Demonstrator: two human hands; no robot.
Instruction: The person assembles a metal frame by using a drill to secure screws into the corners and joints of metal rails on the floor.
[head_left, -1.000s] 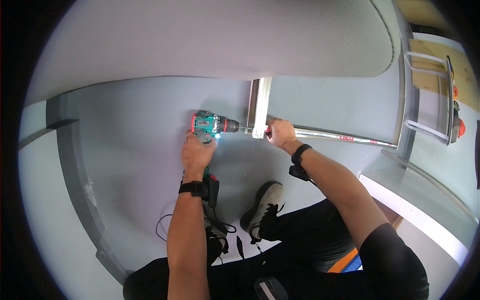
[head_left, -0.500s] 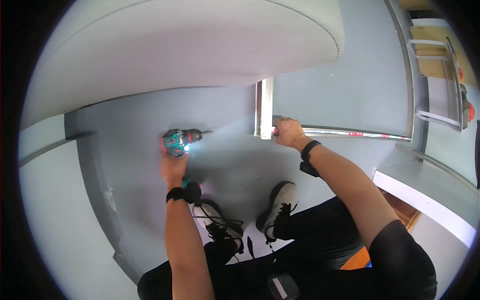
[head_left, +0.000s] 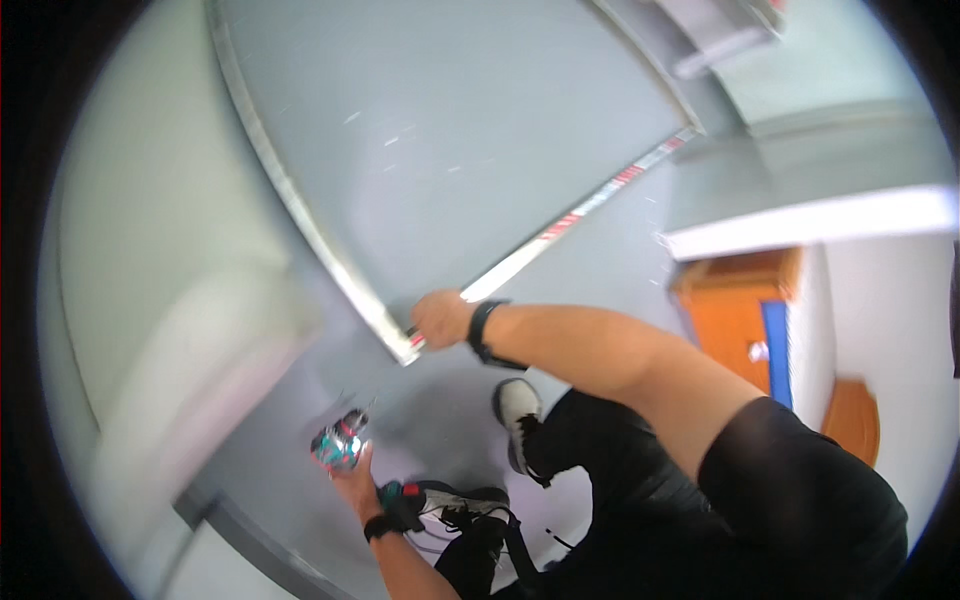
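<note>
A green and black power drill with a thin bit is held low over the floor; my left hand is wrapped around its grip. My right hand closes on the end of a metal bar that carries red and white stickers, close to a frame corner. At that corner, a second silver bar meets it and runs off toward the far left. The fingers of my right hand partly hide the joint. Motion blurs the picture.
A pale padded seat bulges in at the left. My shoes stand on the grey floor near the drill. An orange wooden cabinet and a white ledge are at the right, with a white metal rack beyond.
The view has swung toward the right, bringing the cabinet into sight. Both hands keep their grips, and the frame corner and drill now appear lower in the picture.
</note>
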